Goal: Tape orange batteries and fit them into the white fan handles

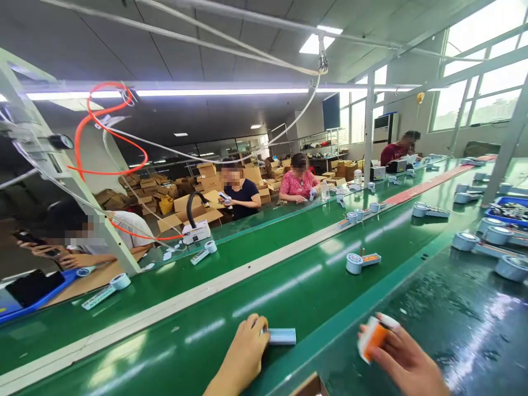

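My left hand (245,352) rests on the green conveyor belt (289,286) and grips one end of a long pale blue-grey plastic piece (282,336) that lies flat on the belt. My right hand (406,360) hovers over the near green bench and holds a small orange and white part (373,336), tilted, between thumb and fingers. The two hands are apart, with the belt's raised edge between them.
Round white devices with flat handles (361,262) ride the belt and line the right bench (466,241). Several people sit across the belt. Cardboard boxes (206,181) stack behind them. A blue tray (509,210) sits far right. Hoses and cables hang overhead.
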Demonstrator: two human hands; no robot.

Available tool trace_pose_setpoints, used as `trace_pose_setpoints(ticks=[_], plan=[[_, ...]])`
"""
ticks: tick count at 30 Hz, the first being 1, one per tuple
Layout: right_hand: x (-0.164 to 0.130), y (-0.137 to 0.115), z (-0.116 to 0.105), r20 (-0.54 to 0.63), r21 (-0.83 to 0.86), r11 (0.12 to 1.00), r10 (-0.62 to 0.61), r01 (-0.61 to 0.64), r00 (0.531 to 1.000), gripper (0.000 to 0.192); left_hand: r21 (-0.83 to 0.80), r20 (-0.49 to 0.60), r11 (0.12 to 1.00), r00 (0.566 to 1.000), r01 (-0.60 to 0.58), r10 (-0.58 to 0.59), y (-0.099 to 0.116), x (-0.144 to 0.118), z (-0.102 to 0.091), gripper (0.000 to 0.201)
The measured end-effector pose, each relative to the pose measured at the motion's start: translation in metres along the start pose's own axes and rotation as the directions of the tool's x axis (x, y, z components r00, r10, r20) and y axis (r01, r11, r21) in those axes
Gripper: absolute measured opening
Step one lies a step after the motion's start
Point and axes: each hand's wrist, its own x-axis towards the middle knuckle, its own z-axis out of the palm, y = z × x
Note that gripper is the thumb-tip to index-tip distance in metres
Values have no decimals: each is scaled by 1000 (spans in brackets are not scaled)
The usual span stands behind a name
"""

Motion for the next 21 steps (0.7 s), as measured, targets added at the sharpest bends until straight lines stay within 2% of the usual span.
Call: trace_pose_setpoints(ticks=[2, 3, 6, 8, 10, 13, 16, 18, 21], plan=[[20, -8, 27, 183, -16, 997, -65, 69, 981, 61, -128, 70, 991, 997, 26, -17, 13, 27, -1, 29], [31, -14, 40, 283, -75, 988, -107, 133, 953, 54, -206, 109, 977, 993, 57, -35, 13, 36, -3, 23], [63, -30, 79, 551, -224, 906, -187, 360, 814, 33, -371, 187, 920, 981, 125, -58, 6, 47, -7, 9], [79, -33, 99, 672, -251, 852, -188, 459, 717, 26, -415, 198, 899, 978, 138, -59, 1, 47, -8, 6], [90, -26, 114, 737, -265, 826, -160, 498, 656, 26, -461, 208, 875, 976, 150, -58, 0, 46, -7, 6], [98, -7, 123, 770, -308, 803, -104, 509, 630, 32, -536, 167, 833, 984, 139, -57, 2, 46, -5, 8], [100, 8, 119, 795, -338, 753, -92, 564, 600, 35, -522, 115, 841, 989, 144, -98, 8, 49, -2, 15], [101, 11, 114, 828, -352, 685, -89, 637, 553, 31, -488, 110, 857, 985, 168, -131, 14, 52, 0, 20], [105, 8, 111, 886, -401, 513, 5, 759, 464, 29, -465, 108, 864, 981, 191, -159, 25, 60, 5, 21]])
